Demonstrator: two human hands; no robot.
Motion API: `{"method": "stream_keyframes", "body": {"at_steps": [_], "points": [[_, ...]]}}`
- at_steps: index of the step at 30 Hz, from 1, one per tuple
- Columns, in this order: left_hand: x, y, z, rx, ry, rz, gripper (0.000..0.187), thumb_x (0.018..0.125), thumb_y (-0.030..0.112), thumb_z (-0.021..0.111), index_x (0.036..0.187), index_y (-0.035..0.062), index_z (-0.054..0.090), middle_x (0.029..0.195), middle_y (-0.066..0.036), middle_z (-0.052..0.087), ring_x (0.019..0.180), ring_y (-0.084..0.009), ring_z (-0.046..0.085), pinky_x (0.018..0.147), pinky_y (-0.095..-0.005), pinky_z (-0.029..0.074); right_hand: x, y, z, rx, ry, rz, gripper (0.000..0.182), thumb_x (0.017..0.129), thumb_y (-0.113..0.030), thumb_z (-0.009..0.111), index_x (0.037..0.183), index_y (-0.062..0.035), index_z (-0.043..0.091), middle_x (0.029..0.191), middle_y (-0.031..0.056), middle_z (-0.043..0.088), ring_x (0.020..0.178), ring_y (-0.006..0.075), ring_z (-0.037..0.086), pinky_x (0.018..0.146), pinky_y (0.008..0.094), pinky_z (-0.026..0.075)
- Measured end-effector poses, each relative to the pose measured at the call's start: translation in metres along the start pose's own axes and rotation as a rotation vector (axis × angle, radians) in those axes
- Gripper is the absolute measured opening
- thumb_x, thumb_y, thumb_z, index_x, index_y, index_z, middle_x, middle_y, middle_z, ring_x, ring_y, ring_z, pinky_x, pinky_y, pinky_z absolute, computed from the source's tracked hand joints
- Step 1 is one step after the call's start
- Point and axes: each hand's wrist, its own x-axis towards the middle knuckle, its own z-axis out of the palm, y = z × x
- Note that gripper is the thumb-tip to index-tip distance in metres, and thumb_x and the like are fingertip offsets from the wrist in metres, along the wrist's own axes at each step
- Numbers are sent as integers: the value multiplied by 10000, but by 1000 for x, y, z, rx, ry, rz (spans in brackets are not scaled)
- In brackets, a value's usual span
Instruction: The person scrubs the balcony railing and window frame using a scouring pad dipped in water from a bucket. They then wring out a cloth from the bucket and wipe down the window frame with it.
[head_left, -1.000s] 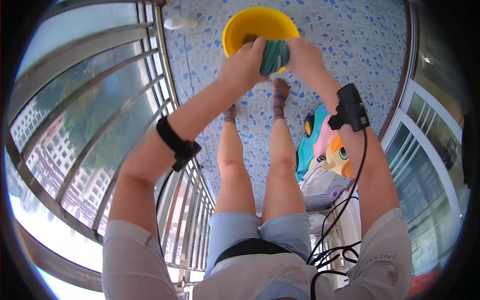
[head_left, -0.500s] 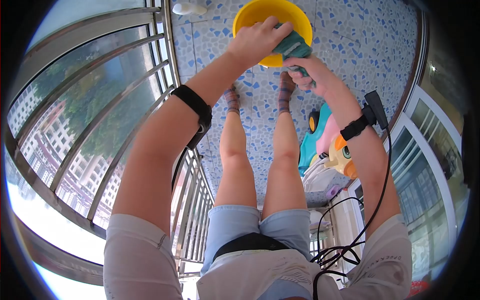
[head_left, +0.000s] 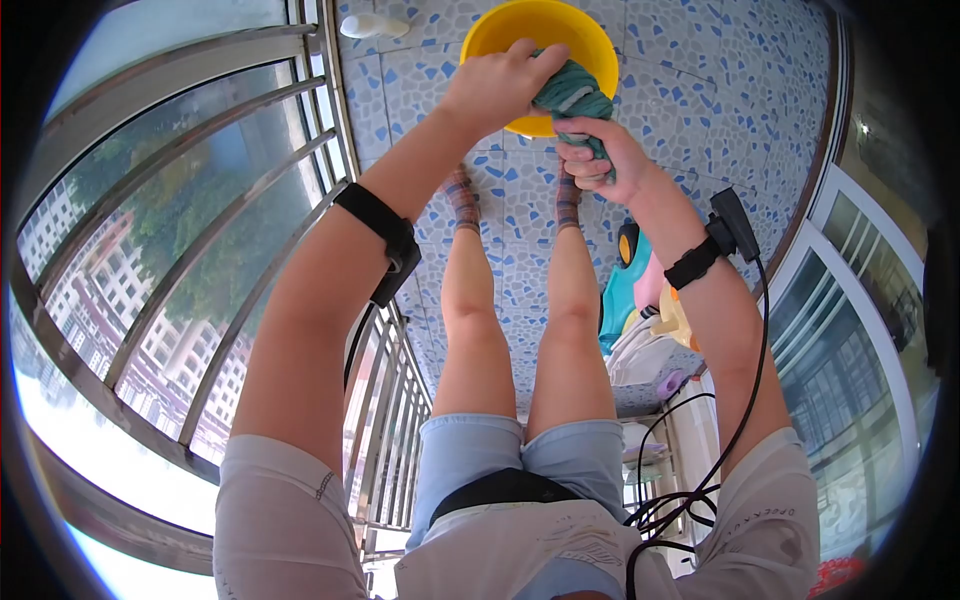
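A dark green cloth [head_left: 574, 93], twisted into a tight roll, is stretched between my two hands. My left hand [head_left: 503, 88] is wrapped round its upper end, over the yellow basin [head_left: 487, 38]. Lower and to the right, my right hand [head_left: 612, 158] grips the other end, with the fingers curled and the thumb lying along the twist. A short tail of cloth shows by the right fingers. The basin stands on the floor beyond my feet, its inside partly hidden by my left hand and the cloth.
A white bottle [head_left: 374, 26] lies on the patterned tile floor [head_left: 690, 120] left of the basin. Metal railings [head_left: 165, 270] run along the left. A turquoise ride-on toy [head_left: 627, 290] stands right of my legs, near sliding glass doors [head_left: 850, 310]. A black cable [head_left: 757, 370] hangs from my right wrist strap.
The cloth is wound more tightly, with the twist more visible. Both hands have shifted slightly left, and my right hand has turned and dropped a little.
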Motion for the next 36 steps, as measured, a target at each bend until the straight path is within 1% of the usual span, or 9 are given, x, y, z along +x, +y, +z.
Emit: {"method": "stream_keyframes", "body": {"at_steps": [8, 11, 13, 16, 23, 27, 31, 34, 36], "points": [[-11, 6, -25, -19, 9, -19, 704, 632, 315, 815, 1243, 205, 483, 1088, -30, 593, 792, -288, 669, 627, -372, 567, -11, -2, 16, -69, -57, -21, 152, 856, -241, 668, 901, -121, 585, 610, -60, 475, 384, 9, 324, 370, 183, 218], [-25, 9, -46, -129, 27, -173, 732, 625, 284, 828, 1257, 192, 469, 1126, -54, 584, 900, -321, 649, 722, -406, 557, -26, -10, 44, -424, 125, -198, 268, 818, -279, 710, 948, -73, 597, 676, -37, 528, 474, 57, 464, 412, 215, 337], [-35, 15, -71, -192, -39, -292, 769, 623, 254, 833, 1277, 188, 433, 1137, -98, 566, 943, -345, 635, 729, -447, 540, -38, -17, 64, -1007, 316, -605, 380, 741, -304, 758, 955, -42, 584, 745, 53, 625, 640, 210, 624, 543, 329, 480], [-39, 46, -128, -315, -27, -389, 848, 612, 239, 840, 1328, 153, 394, 1221, -128, 525, 1065, -363, 577, 848, -451, 501, -83, -38, 117, -1551, 567, -786, 462, 676, -305, 778, 987, -32, 574, 850, 157, 671, 821, 347, 651, 703, 420, 511], [-26, 119, -285, 18, 357, 19, 884, 624, 228, 840, 1361, 61, 382, 1346, -197, 414, 1237, -382, 425, 1036, -478, 366, -161, -68, 233, -1562, 641, -840, 492, 637, -327, 785, 974, -41, 569, 909, 207, 666, 901, 396, 635, 766, 446, 512], [-30, 186, -358, 46, 448, 536, 689, 688, 219, 795, 1301, 169, 484, 1319, -92, 463, 1212, -308, 451, 1039, -450, 381, -181, -79, 278, -1555, 728, -966, 545, 605, -338, 801, 1000, -21, 598, 938, 217, 669, 907, 396, 640, 788, 443, 512], [-26, 240, -407, 198, 523, 694, 575, 758, 211, 721, 1288, 223, 499, 1299, -36, 480, 1202, -260, 460, 1039, -439, 393, -196, -102, 330, -1473, 516, -951, 564, 590, -355, 816, 1002, -10, 646, 936, 204, 683, 889, 358, 662, 795, 422, 516], [-16, 264, -425, 374, 629, 748, 496, 807, 182, 596, 1294, 214, 501, 1304, -36, 486, 1196, -242, 471, 1012, -433, 431, -221, -103, 383, -1521, 592, -897, 473, 600, -314, 828, 936, -24, 666, 764, 122, 686, 700, 244, 670, 670, 354, 519], [-13, 273, -434, 368, 660, 750, 479, 811, 160, 579, 1284, 189, 511, 1312, -47, 493, 1200, -242, 476, 1009, -429, 433, -227, -102, 406, -1459, 532, -1138, 448, 610, -321, 822, 906, -27, 659, 647, 67, 646, 552, 187, 627, 554, 322, 499]]}}
